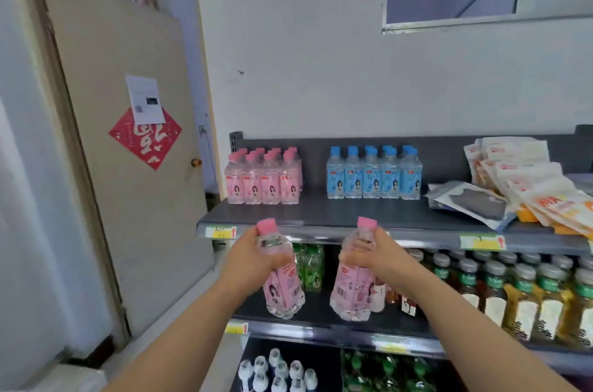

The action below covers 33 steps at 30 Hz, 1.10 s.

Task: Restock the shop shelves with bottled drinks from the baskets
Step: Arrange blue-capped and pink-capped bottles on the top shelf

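A small shop: grey shelves (337, 212) are carrying rows of pink-capped bottles (263, 181) and blue-capped bottles (373, 178), yellow price tags (481, 241) are sitting along the shelf edges, and snack packets (526, 179) are lying stacked.

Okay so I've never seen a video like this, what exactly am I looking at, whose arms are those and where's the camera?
There is no machine here. One wide-angle camera sits on a person's head and looks forward and down, so the two bare arms belong to the wearer.

The left hand grips a pink-capped bottle near its neck. The right hand grips a second pink bottle the same way. Both are held up in front of shop shelves.

On the top shelf stand a group of pink bottles, a group of blue-capped bottles and a pile of flat packets. The shelf below holds amber drinks with grey caps. A door is on the left.
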Each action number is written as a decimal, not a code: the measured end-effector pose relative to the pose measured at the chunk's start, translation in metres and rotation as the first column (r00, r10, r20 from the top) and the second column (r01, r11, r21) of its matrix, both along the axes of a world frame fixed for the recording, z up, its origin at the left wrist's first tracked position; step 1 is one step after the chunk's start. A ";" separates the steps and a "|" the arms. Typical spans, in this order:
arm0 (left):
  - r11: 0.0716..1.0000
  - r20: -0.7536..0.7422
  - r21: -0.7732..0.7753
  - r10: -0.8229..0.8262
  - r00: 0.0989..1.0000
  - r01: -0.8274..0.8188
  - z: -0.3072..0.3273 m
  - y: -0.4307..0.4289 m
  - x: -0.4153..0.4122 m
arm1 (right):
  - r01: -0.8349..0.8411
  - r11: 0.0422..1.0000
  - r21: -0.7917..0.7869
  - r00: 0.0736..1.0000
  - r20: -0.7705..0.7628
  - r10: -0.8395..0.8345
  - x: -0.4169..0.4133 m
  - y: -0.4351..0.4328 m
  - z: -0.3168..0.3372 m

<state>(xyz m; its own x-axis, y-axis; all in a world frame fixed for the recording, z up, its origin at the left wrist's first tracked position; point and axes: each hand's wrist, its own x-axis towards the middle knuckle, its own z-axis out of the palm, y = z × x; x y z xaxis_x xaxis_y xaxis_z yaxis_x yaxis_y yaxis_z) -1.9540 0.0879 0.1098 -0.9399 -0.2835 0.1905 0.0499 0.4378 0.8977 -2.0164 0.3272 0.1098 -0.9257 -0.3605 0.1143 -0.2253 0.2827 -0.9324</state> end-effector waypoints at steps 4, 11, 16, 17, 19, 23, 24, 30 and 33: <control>1.000 -0.021 0.015 0.020 1.000 -0.020 0.011 -0.047 0.001 | -0.007 0.996 -0.087 1.000 0.014 0.008 -0.006 -0.047 0.012; 0.995 -0.023 0.102 0.001 1.000 0.001 0.020 -0.100 -0.022 | -0.042 0.996 -0.081 0.998 0.039 0.045 -0.031 -0.095 0.022; 0.993 -0.046 0.117 0.001 0.999 0.004 0.036 -0.122 -0.055 | -0.068 0.991 -0.112 0.997 0.040 0.073 -0.063 -0.114 0.035; 0.993 -0.054 0.115 0.013 0.998 -0.006 0.038 -0.125 -0.062 | -0.065 0.992 -0.111 0.997 0.043 0.070 -0.071 -0.118 0.038; 0.993 -0.055 0.115 0.037 0.998 -0.030 0.044 -0.133 -0.074 | -0.081 0.991 -0.111 0.995 0.044 0.086 -0.088 -0.125 0.045; 0.993 -0.054 0.109 0.055 0.997 -0.048 0.051 -0.152 -0.106 | -0.108 0.985 -0.132 0.994 -0.014 0.107 -0.121 -0.140 0.056; 0.995 -0.066 0.088 0.055 0.996 -0.049 0.052 -0.157 -0.113 | -0.097 0.986 -0.136 0.995 -0.033 0.093 -0.129 -0.145 0.057; 1.000 -0.115 0.005 -0.008 0.993 0.009 0.059 -0.194 -0.164 | 0.017 0.984 -0.180 0.999 -0.031 -0.023 -0.170 -0.179 0.062; 0.999 -0.128 -0.024 -0.048 0.991 0.046 0.060 -0.213 -0.193 | 0.072 0.976 -0.205 0.997 -0.020 -0.078 -0.187 -0.195 0.064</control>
<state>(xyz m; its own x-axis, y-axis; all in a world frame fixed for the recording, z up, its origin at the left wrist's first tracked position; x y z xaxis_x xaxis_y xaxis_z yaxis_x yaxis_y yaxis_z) -2.1469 -0.1254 0.1702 -0.9194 -0.2344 0.3158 0.1850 0.4509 0.8732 -2.2037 0.1325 0.1741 -0.9447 -0.2564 0.2044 -0.2372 0.1040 -0.9659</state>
